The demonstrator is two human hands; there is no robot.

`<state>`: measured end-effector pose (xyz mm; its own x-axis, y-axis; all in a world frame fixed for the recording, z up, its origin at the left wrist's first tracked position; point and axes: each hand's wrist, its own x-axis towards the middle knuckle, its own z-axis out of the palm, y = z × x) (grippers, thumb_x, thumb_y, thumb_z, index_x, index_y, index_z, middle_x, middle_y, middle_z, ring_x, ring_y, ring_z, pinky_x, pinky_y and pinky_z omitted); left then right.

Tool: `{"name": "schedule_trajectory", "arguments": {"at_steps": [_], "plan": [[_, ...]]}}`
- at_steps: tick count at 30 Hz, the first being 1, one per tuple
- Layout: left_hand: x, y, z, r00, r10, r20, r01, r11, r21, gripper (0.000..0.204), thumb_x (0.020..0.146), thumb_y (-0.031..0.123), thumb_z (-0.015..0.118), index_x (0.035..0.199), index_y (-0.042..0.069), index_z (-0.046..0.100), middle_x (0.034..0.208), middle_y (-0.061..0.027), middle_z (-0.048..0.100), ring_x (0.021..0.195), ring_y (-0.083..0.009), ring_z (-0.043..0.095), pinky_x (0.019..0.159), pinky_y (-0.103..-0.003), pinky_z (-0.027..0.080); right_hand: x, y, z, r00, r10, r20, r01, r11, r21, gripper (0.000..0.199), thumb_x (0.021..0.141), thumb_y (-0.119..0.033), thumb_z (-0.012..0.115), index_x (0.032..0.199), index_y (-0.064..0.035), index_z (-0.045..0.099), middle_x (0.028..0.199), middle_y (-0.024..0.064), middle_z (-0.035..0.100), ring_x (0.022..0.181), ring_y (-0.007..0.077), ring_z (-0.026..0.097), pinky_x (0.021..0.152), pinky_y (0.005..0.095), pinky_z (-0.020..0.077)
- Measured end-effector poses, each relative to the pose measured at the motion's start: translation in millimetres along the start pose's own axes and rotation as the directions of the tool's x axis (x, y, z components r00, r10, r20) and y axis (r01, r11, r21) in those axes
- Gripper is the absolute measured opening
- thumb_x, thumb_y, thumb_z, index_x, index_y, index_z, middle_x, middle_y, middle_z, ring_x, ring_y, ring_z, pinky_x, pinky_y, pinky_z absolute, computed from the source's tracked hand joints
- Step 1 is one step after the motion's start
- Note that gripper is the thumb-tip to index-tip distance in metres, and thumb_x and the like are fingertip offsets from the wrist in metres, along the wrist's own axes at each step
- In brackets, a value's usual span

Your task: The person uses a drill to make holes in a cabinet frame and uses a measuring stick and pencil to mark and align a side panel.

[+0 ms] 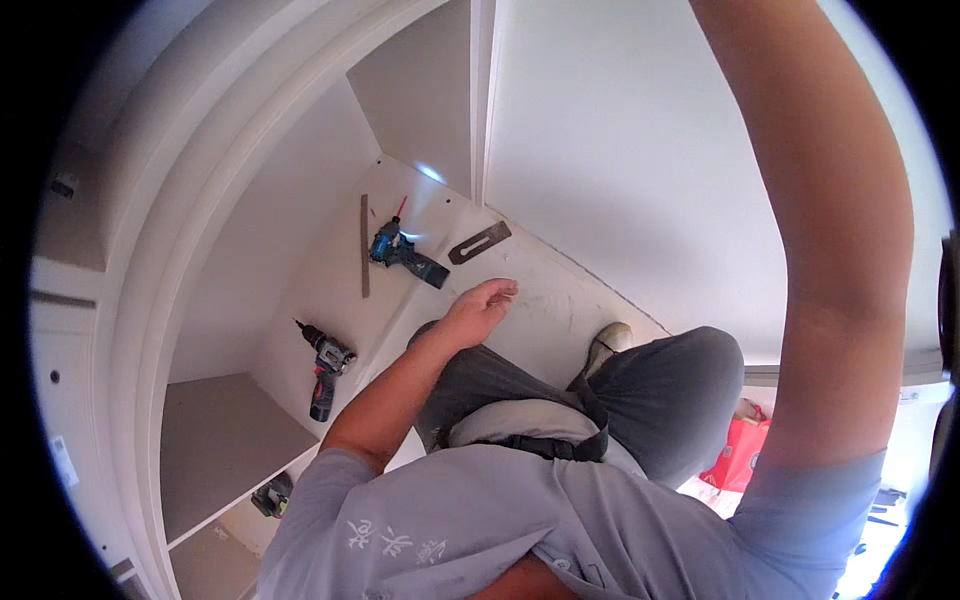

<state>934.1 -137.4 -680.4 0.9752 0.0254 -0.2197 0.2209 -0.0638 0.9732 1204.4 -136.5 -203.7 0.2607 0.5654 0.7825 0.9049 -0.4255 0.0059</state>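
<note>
Holding your left hand [480,312] over your left leg [480,380], you curl its fingers loosely; whether their tips meet cannot be told. Your right arm [825,230] extends past the upper edge, taking the right hand out of view. Near the left hand, a blue drill [407,257] lies between a thin strip [364,245] and a slotted dark plate [468,251]; farther left lies a second drill [325,372].

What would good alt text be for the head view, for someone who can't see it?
A person's bare left hand is near their bent legs in grey trousers, while their right arm reaches up out of frame. On pale panels lie a blue cordless driver, a red-and-grey cordless drill and a dark slotted plate.
</note>
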Motion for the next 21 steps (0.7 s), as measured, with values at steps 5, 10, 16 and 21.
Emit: {"name": "schedule_trajectory", "arguments": {"at_steps": [5, 10, 16, 21], "plan": [[-34, -12, 6, 0.995, -0.087, -0.044, 0.089, 0.995, 0.034, 0.039, 0.100, 0.006, 0.057, 0.139, 0.000, 0.055, 0.136, -0.0155, 0.064, 0.124, -0.0242, 0.062, 0.108, -0.038, 0.048, 5, 6, 3, 0.995, -0.004, 0.101, 0.004, 1.000, 0.002, 0.030, 0.090, -0.012, 0.060, 0.113, 0.0058, 0.069, 0.117, 0.0291, 0.069, 0.112, 0.0425, 0.066, 0.099, 0.0468, 0.0524], [-142, -44, -13, 0.978, -0.070, -0.198, 0.154, 0.880, 0.449, 0.046, 0.098, 0.015, 0.062, 0.142, 0.002, 0.054, 0.142, -0.0216, 0.058, 0.133, -0.0340, 0.055, 0.114, -0.041, 0.043, -4, -10, -9, 0.986, 0.041, 0.164, -0.028, 0.996, -0.083, 0.034, 0.089, -0.013, 0.061, 0.117, 0.0030, 0.069, 0.122, 0.0280, 0.066, 0.118, 0.0406, 0.063, 0.104, 0.0464, 0.0502], [-253, -88, 12, 0.878, -0.171, -0.447, 0.328, 0.895, 0.302, 0.058, 0.096, 0.021, 0.065, 0.148, 0.003, 0.048, 0.151, -0.0235, 0.050, 0.140, -0.0374, 0.048, 0.119, -0.043, 0.037, -45, -57, -14, 0.967, 0.254, -0.025, -0.240, 0.938, 0.250, 0.034, 0.089, -0.010, 0.059, 0.120, 0.0008, 0.067, 0.130, 0.0232, 0.064, 0.121, 0.0352, 0.062, 0.105, 0.0423, 0.0481], [-280, -75, 38, 0.812, -0.346, -0.470, 0.499, 0.829, 0.252, 0.057, 0.097, 0.025, 0.059, 0.145, -0.005, 0.048, 0.139, -0.0295, 0.057, 0.128, -0.0447, 0.056, 0.110, -0.046, 0.046, -120, -11, 20, 0.982, 0.035, 0.188, -0.157, 0.706, 0.691, 0.039, 0.094, -0.009, 0.062, 0.132, 0.0010, 0.064, 0.138, 0.0162, 0.064, 0.107, 0.0223, 0.066, 0.097, 0.0374, 0.0516]]}}
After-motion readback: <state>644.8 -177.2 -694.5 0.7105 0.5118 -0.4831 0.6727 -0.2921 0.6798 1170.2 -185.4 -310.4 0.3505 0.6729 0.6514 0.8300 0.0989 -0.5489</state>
